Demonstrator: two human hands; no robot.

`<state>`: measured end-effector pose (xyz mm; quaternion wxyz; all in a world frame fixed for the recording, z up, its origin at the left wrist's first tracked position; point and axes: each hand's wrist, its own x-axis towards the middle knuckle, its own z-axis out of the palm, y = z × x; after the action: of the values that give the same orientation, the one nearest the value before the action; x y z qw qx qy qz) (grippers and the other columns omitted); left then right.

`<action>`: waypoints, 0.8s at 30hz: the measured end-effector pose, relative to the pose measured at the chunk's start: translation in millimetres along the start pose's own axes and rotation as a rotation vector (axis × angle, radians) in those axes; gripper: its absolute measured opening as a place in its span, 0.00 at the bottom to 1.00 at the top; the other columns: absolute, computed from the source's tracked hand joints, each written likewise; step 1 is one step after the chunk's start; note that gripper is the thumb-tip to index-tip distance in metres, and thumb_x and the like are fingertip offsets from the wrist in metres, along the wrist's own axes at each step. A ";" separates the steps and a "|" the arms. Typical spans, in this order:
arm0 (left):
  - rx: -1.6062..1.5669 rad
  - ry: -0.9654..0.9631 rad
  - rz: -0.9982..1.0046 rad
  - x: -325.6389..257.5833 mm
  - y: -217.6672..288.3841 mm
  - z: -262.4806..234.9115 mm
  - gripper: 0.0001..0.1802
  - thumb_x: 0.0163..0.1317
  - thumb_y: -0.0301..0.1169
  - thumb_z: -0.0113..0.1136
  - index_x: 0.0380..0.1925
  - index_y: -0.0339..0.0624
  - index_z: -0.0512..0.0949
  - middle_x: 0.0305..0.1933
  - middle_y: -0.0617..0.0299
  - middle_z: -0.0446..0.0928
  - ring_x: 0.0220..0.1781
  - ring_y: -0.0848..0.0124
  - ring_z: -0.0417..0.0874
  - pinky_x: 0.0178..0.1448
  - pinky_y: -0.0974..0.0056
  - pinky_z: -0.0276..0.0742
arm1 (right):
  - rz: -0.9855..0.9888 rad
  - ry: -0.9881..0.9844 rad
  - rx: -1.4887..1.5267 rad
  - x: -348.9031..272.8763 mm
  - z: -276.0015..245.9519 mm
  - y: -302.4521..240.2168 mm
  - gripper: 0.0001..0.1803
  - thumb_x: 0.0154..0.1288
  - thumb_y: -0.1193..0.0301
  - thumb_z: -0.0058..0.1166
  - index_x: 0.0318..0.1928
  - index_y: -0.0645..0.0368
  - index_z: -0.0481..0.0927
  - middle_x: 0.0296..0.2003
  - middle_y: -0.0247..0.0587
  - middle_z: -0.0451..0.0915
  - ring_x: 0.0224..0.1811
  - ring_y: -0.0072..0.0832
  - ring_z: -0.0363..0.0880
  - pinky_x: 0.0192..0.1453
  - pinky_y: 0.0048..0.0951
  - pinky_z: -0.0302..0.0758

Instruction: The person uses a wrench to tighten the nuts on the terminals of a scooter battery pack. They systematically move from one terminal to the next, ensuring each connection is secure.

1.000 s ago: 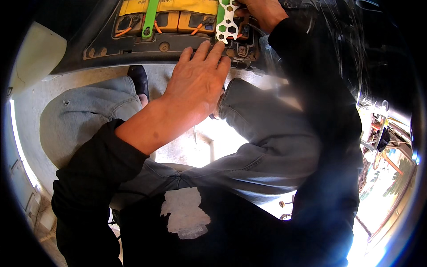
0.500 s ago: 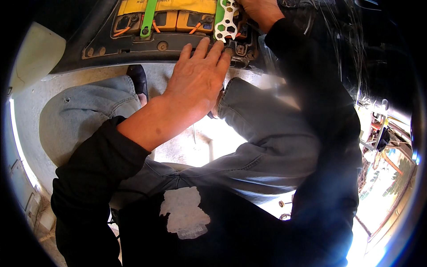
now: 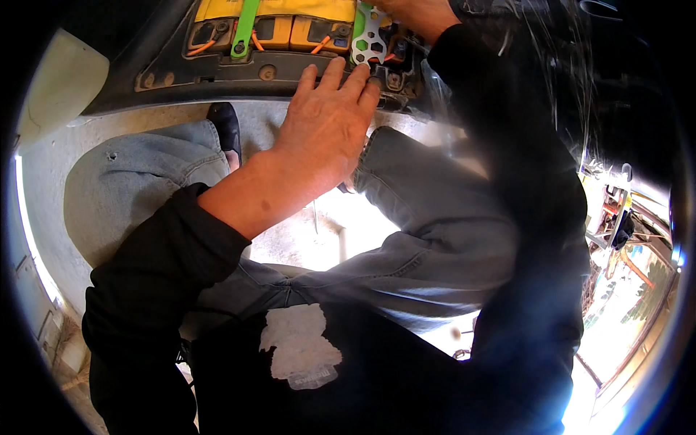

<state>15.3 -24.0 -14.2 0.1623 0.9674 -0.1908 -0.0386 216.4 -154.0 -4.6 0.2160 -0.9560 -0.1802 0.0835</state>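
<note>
My left hand (image 3: 326, 127) lies with its fingers stretched and slightly apart on the black plastic edge (image 3: 217, 80) of a battery compartment. Its fingertips meet the lower end of a flat silver multi-hole hex wrench (image 3: 370, 45), which lies over a green strap (image 3: 359, 22). At the top edge, near the wrench's upper end, is my right hand (image 3: 424, 16); its fingers are mostly cut off or hidden, so its grip does not show. Yellow-and-black batteries (image 3: 313, 32) with orange wires sit left of the wrench. A second green strap (image 3: 245, 29) crosses them, bolted at its lower end.
My bent knees in grey jeans (image 3: 435, 196) flank the space below the compartment. Dark bodywork with clear plastic film (image 3: 573, 65) is at the right. A pale curved panel (image 3: 65, 87) stands at upper left. Assorted clutter (image 3: 623, 225) lies far right.
My right hand has shifted slightly up and left, and less of it shows. The wrench's upper part is more covered. My left hand stays nearly in place, moving a little right.
</note>
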 end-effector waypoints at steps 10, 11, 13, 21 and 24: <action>0.069 -0.037 0.020 3.7 -0.3 -7.3 0.37 0.61 0.35 0.72 0.70 0.40 0.72 0.75 0.49 0.68 0.77 0.51 0.65 0.80 0.45 0.56 | -0.210 0.208 -0.254 12.6 42.2 19.4 0.26 0.55 0.53 0.72 0.30 0.70 0.85 0.27 0.63 0.83 0.33 0.54 0.86 0.40 0.49 0.82; 0.070 -0.052 0.015 4.2 -0.9 -8.5 0.37 0.61 0.35 0.72 0.70 0.40 0.71 0.75 0.49 0.68 0.77 0.51 0.65 0.80 0.45 0.56 | -0.190 0.181 -0.256 11.9 39.9 14.2 0.26 0.55 0.53 0.72 0.29 0.69 0.85 0.27 0.63 0.83 0.32 0.55 0.85 0.39 0.49 0.81; 0.075 -0.058 0.013 4.5 -0.3 -8.9 0.37 0.62 0.36 0.71 0.70 0.40 0.71 0.75 0.49 0.68 0.77 0.52 0.64 0.80 0.46 0.56 | -0.197 0.179 -0.252 10.2 36.9 9.2 0.26 0.55 0.53 0.72 0.28 0.69 0.85 0.27 0.63 0.83 0.32 0.55 0.85 0.39 0.50 0.81; 0.080 -0.071 -0.001 3.8 4.4 -7.4 0.38 0.63 0.37 0.71 0.72 0.40 0.69 0.77 0.50 0.66 0.78 0.51 0.63 0.80 0.46 0.58 | -0.088 0.133 -0.157 -0.7 25.4 -7.5 0.25 0.55 0.57 0.71 0.28 0.72 0.85 0.26 0.64 0.83 0.31 0.57 0.85 0.38 0.50 0.81; 0.014 -0.067 0.000 -0.9 -0.9 -4.7 0.39 0.61 0.34 0.71 0.71 0.38 0.69 0.77 0.48 0.65 0.78 0.49 0.64 0.79 0.47 0.60 | -0.107 0.102 -0.200 1.7 29.9 -11.6 0.24 0.55 0.58 0.71 0.30 0.73 0.85 0.28 0.66 0.83 0.33 0.56 0.86 0.39 0.50 0.82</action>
<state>15.4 -21.5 -10.0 0.1490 0.9666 -0.1964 -0.0697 207.3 -132.1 -26.3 0.1328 -0.9647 -0.2272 0.0047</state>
